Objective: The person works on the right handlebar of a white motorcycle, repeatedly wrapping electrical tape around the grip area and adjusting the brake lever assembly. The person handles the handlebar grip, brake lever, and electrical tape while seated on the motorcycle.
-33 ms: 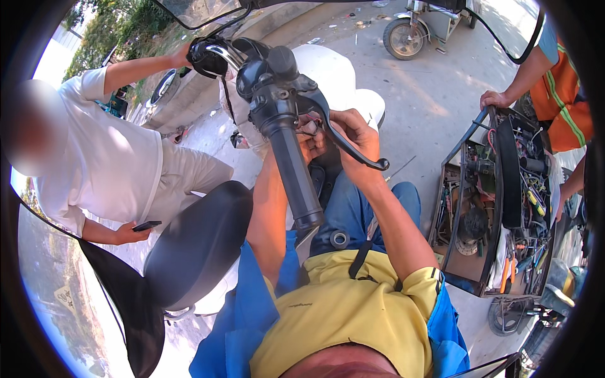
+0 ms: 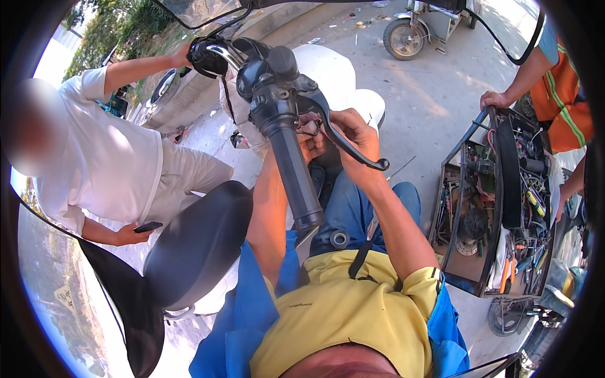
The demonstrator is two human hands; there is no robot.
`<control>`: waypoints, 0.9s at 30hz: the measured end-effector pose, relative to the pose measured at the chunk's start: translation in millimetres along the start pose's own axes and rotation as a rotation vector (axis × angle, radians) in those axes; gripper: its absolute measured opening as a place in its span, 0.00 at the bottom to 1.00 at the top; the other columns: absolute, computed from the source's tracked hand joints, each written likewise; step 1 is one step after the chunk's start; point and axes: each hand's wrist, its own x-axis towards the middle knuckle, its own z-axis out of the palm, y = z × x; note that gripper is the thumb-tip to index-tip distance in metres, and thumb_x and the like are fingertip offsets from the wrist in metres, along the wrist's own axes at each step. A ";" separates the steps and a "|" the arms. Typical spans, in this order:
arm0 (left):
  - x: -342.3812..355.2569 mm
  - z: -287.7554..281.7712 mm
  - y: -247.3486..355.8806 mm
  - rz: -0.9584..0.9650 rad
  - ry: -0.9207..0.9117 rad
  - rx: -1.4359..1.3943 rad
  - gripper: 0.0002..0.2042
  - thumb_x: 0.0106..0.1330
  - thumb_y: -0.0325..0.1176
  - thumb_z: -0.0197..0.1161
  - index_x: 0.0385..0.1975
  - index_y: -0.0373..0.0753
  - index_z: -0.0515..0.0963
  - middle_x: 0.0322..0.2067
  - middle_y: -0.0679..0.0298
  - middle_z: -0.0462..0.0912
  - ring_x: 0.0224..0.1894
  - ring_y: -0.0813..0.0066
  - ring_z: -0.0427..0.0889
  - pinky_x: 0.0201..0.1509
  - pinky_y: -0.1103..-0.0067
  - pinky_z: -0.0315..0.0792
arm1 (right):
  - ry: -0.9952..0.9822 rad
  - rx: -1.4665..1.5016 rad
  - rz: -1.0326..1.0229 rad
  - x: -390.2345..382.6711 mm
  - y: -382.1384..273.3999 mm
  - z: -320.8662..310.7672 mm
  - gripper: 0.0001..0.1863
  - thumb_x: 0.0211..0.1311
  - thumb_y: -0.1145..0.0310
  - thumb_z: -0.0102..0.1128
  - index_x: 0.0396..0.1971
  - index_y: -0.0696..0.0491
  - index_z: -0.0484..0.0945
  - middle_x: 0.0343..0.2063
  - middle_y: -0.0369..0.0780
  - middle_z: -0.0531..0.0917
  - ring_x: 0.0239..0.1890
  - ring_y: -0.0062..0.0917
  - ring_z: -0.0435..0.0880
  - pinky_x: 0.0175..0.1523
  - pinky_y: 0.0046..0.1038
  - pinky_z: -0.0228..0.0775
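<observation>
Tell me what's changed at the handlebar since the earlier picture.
Nothing clearly changed; any finger shift is too slight to tell, and no grasp or release shows. The left hand and right hand are still close together by the brake lever. The handlebar grip and toolbox stayed put.

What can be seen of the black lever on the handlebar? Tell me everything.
The lever is black, slightly glossy, and looks like coated metal. It is broad near the black housing, curves, and narrows to a rounded tip. It angles away from the ribbed black handle, tip toward the view's right. The person's right grip is partly behind it; whether they touch is unclear.
</observation>
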 end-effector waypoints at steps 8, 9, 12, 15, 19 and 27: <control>-3.6 -6.4 -11.2 0.264 0.321 0.624 0.07 0.68 0.30 0.72 0.41 0.41 0.81 0.30 0.69 0.82 0.30 0.80 0.80 0.35 0.80 0.77 | -0.100 -0.107 0.190 9.8 2.5 -12.7 0.13 0.72 0.71 0.66 0.50 0.62 0.85 0.39 0.38 0.82 0.40 0.21 0.84 0.45 0.25 0.77; -8.0 -0.4 -10.0 0.350 0.353 0.626 0.07 0.66 0.29 0.73 0.40 0.39 0.82 0.30 0.67 0.84 0.30 0.79 0.81 0.34 0.81 0.77 | -0.124 -0.118 0.221 11.8 2.8 -13.4 0.13 0.71 0.71 0.66 0.51 0.62 0.85 0.40 0.38 0.82 0.41 0.21 0.84 0.47 0.25 0.77; -5.2 20.4 -22.0 0.514 0.362 0.582 0.08 0.63 0.28 0.74 0.40 0.35 0.84 0.31 0.63 0.87 0.29 0.77 0.84 0.33 0.80 0.78 | -0.110 -0.118 0.226 9.7 6.1 -19.4 0.13 0.71 0.71 0.67 0.51 0.61 0.85 0.40 0.38 0.84 0.40 0.20 0.84 0.47 0.24 0.76; -15.1 31.7 -19.3 0.607 0.376 0.705 0.11 0.63 0.26 0.74 0.44 0.33 0.84 0.35 0.61 0.88 0.33 0.76 0.86 0.38 0.78 0.80 | -0.111 -0.076 0.265 10.6 1.0 -13.1 0.13 0.71 0.71 0.67 0.50 0.62 0.85 0.38 0.39 0.86 0.37 0.18 0.83 0.44 0.24 0.77; -21.6 46.5 -21.9 0.727 0.276 0.746 0.15 0.64 0.26 0.74 0.49 0.31 0.83 0.42 0.59 0.89 0.42 0.74 0.87 0.49 0.77 0.80 | -0.081 -0.086 0.294 11.0 0.7 -16.6 0.12 0.71 0.71 0.67 0.49 0.62 0.85 0.35 0.39 0.87 0.36 0.18 0.84 0.44 0.23 0.78; -26.0 51.3 -36.3 0.644 0.326 0.683 0.17 0.74 0.32 0.67 0.58 0.32 0.79 0.49 0.59 0.85 0.50 0.72 0.84 0.58 0.74 0.78 | -0.059 0.092 0.383 11.8 -18.6 -11.8 0.15 0.73 0.67 0.65 0.48 0.64 0.84 0.34 0.39 0.87 0.35 0.18 0.83 0.42 0.23 0.78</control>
